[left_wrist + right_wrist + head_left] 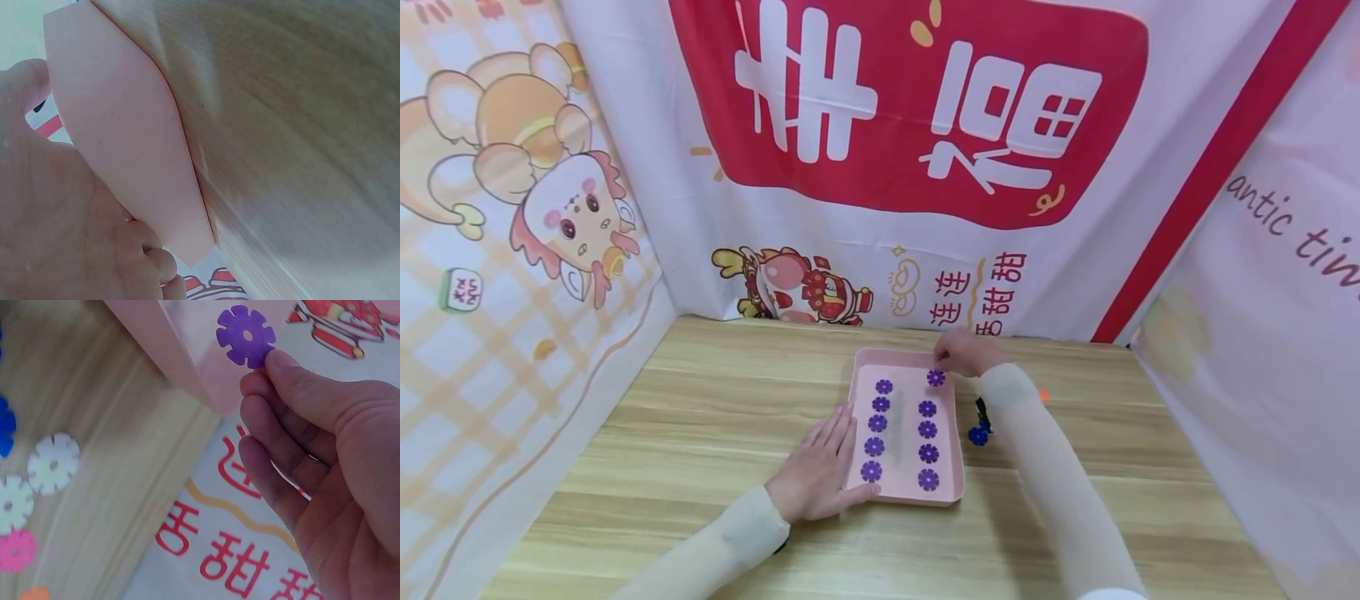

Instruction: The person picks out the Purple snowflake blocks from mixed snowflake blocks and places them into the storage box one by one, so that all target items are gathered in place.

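Note:
A shallow pink tray (901,475) rests on the wooden table, holding two columns of purple snowflake discs, the left column (874,447) and the right column (928,454). My left hand (812,471) lies along the tray's left side with straight fingers, its thumb over the near left corner. In the left wrist view the palm is beside the tray's outer wall (125,131). My right hand (968,353) pinches one purple snowflake disc (232,339) by its edge between thumb and index finger, over the tray's far right corner.
Right of the tray lie blue discs (977,436), and the right wrist view adds white discs (53,464), a pink disc (15,551) and an orange piece (35,594). Printed cloth (910,200) hangs at the table's back edge, with more cloth on both sides.

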Action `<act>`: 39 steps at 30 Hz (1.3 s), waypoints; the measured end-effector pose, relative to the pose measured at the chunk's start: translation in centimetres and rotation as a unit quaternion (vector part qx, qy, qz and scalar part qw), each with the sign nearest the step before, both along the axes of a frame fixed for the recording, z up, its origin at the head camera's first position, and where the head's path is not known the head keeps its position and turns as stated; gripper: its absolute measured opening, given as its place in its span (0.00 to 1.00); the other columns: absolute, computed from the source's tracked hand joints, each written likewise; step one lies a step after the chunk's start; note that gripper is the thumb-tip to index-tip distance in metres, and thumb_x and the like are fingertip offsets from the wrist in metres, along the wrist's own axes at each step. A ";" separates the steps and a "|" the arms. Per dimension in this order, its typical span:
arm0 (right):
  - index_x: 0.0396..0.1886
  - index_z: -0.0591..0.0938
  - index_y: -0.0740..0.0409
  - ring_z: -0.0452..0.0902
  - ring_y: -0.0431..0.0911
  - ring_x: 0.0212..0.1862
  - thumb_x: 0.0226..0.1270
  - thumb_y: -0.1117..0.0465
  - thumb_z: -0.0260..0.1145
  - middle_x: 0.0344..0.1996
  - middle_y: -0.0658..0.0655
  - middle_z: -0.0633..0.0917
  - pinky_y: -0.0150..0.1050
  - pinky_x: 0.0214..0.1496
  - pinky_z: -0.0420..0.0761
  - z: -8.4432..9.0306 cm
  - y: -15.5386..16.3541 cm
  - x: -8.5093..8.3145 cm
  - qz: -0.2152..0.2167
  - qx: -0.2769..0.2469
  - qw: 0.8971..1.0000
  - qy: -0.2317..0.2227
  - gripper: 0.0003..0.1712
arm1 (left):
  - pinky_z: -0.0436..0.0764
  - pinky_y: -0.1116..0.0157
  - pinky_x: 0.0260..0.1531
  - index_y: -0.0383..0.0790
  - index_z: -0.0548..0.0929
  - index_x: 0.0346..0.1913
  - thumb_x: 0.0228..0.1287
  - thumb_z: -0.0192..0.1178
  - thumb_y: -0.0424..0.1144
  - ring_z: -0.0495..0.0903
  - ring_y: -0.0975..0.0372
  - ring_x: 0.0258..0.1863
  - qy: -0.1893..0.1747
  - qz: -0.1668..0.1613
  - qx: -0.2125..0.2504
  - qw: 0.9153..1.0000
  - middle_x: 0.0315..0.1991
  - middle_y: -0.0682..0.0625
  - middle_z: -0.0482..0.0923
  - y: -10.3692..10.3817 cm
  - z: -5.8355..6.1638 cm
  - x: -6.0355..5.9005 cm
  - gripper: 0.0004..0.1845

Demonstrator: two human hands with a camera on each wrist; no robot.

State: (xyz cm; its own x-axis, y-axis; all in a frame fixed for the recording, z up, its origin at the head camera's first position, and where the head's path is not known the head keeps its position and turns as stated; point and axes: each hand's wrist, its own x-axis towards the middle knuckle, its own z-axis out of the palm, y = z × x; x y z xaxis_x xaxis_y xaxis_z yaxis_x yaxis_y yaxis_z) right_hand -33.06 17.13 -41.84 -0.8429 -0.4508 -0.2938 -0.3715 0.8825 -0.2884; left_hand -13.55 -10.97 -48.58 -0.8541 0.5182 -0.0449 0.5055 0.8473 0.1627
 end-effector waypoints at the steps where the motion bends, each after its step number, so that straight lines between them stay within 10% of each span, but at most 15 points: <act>1: 0.38 0.91 0.51 0.82 0.43 0.35 0.76 0.59 0.68 0.37 0.54 0.90 0.36 0.39 0.84 -0.3 -0.2 0.0 0.000 0.001 1.000 0.000 0.07 | 0.55 0.44 0.84 0.24 0.55 0.81 0.73 0.47 0.74 0.49 0.38 0.85 0.000 -0.001 0.000 1.000 0.85 0.30 0.43 0.0 0.0 0.0 0.57; 6: 0.35 0.92 0.54 0.80 0.42 0.32 0.74 0.64 0.69 0.33 0.53 0.89 0.33 0.37 0.83 -1.7 -1.0 -0.1 0.026 -0.001 1.000 0.015 0.08 | 0.56 0.44 0.84 0.23 0.55 0.81 0.73 0.47 0.74 0.50 0.38 0.85 0.002 -0.004 0.003 1.000 0.85 0.29 0.44 0.2 0.1 0.0 0.58; 13: 0.17 0.76 0.58 0.62 0.42 0.20 0.70 0.66 0.65 0.15 0.49 0.72 0.32 0.22 0.68 -4.0 -2.0 -0.7 -0.078 -0.116 0.989 -0.049 0.18 | 0.56 0.45 0.84 0.24 0.55 0.81 0.73 0.48 0.73 0.50 0.39 0.85 0.000 0.000 0.006 1.000 0.85 0.30 0.44 0.4 0.2 0.0 0.57; 20: 0.12 0.68 0.51 0.56 0.40 0.16 0.73 0.68 0.63 0.11 0.46 0.65 0.31 0.19 0.61 -4.6 -1.9 -0.8 -0.028 -0.061 0.998 -0.021 0.27 | 0.55 0.42 0.84 0.22 0.56 0.81 0.74 0.47 0.74 0.50 0.36 0.84 0.016 -0.013 0.039 0.999 0.85 0.28 0.45 0.4 -1.0 -0.4 0.57; 39: 0.34 0.89 0.55 0.79 0.41 0.32 0.76 0.63 0.67 0.30 0.49 0.86 0.35 0.40 0.85 -2.9 0.1 1.0 0.070 0.020 0.991 0.111 0.09 | 0.54 0.42 0.84 0.22 0.54 0.81 0.74 0.46 0.75 0.48 0.37 0.85 -0.010 -0.020 0.044 0.999 0.85 0.28 0.42 0.7 -0.5 -0.8 0.59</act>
